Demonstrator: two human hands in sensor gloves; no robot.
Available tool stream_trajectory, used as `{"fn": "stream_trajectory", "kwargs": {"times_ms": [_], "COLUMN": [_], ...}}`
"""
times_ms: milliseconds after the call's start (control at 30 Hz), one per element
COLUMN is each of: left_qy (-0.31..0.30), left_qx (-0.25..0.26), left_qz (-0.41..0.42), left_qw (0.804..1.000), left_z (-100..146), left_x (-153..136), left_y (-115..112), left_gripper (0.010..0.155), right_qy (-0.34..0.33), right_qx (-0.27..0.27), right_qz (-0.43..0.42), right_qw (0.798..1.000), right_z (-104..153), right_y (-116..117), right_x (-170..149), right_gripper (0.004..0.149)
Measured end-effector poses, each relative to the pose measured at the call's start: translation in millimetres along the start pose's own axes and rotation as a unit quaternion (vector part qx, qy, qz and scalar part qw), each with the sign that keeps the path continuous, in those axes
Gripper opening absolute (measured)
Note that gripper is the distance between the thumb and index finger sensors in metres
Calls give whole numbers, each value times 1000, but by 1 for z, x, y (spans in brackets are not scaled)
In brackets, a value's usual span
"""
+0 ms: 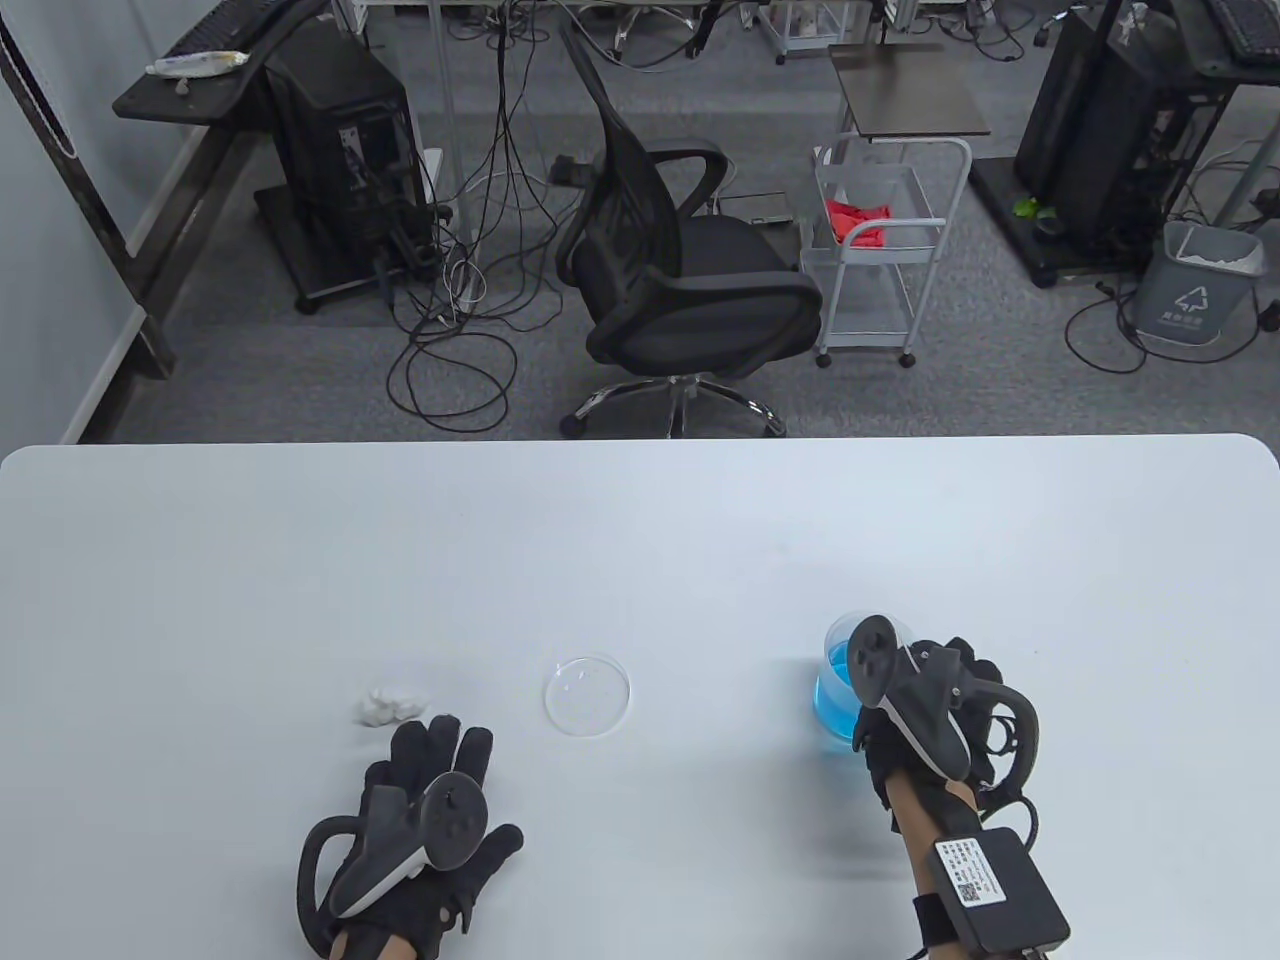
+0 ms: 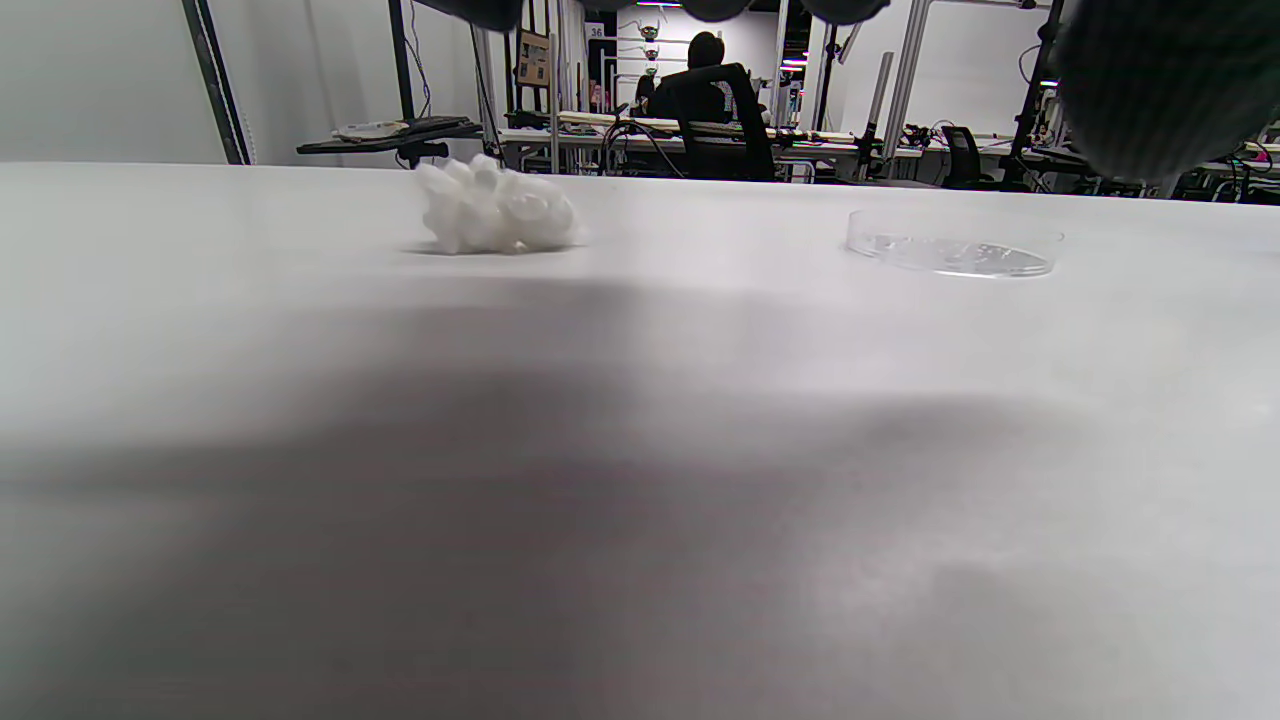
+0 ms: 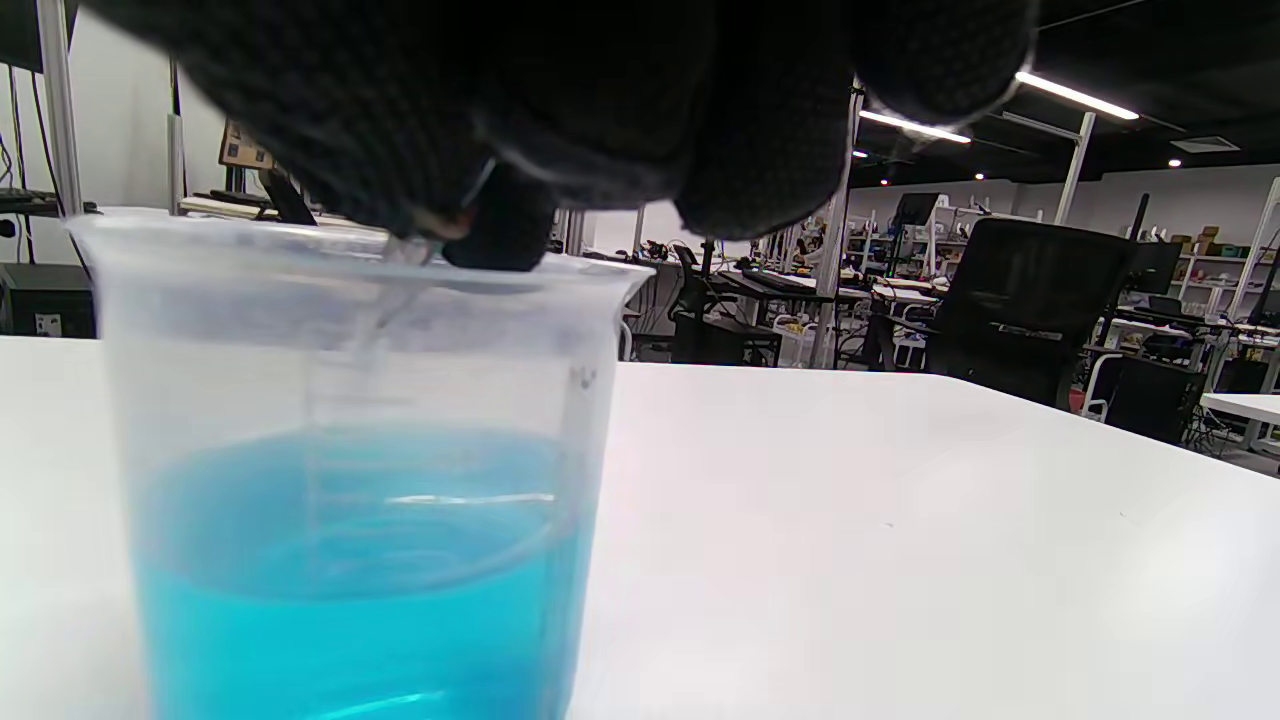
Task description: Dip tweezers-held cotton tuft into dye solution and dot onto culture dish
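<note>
Now R hand (image 1: 915, 700) fingers pinching tweezers (image 3: 375, 310), tips down in beaker (image 3: 350, 470), L hand (image 1: 420, 830) flat, holding nothing.

The right hand (image 1: 925, 700) and its tracker cover much of the beaker (image 1: 835, 690) in the table view. In the right wrist view the beaker (image 3: 340, 470) is cut off below, and the tweezers (image 3: 385, 290) blur behind its wall; their tips cannot be made out.

I see black knit gloves on my left hand (image 1: 425, 800) and right hand (image 1: 930, 715), each carrying a grey-and-black tracker with a ring. Bare forearm skin shows, and a black labelled box is strapped at my right wrist.
</note>
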State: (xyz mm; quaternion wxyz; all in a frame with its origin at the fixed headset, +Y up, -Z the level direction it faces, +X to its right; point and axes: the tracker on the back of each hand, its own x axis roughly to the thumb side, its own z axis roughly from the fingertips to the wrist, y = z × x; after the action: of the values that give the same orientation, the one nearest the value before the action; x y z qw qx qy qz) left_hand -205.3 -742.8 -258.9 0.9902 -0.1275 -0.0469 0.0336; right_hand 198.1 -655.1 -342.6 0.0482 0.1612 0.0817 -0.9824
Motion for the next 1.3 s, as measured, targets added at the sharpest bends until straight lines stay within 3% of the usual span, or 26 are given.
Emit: {"fn": "stream_trajectory", "kwargs": {"times_ms": [400, 967, 1300], "left_qy": [4, 7, 8], "left_qx": [-3, -9, -13], "left_qz": [3, 4, 5], "left_qw": [1000, 1000, 1000], "left_z": [-2, -3, -3], "left_x": [-2, -2, -2], "left_y": [0, -2, -3], "left_gripper": [92, 93, 93], "right_qy": [0, -12, -39], "right_qx": [32, -35, -38], "right_qz": [16, -59, -80], "right_qw": [999, 998, 995], "right_z": [-6, 9, 18], "right_y": [6, -22, -25], "right_x": [6, -14, -12], "right_gripper": [32, 32, 32]}}
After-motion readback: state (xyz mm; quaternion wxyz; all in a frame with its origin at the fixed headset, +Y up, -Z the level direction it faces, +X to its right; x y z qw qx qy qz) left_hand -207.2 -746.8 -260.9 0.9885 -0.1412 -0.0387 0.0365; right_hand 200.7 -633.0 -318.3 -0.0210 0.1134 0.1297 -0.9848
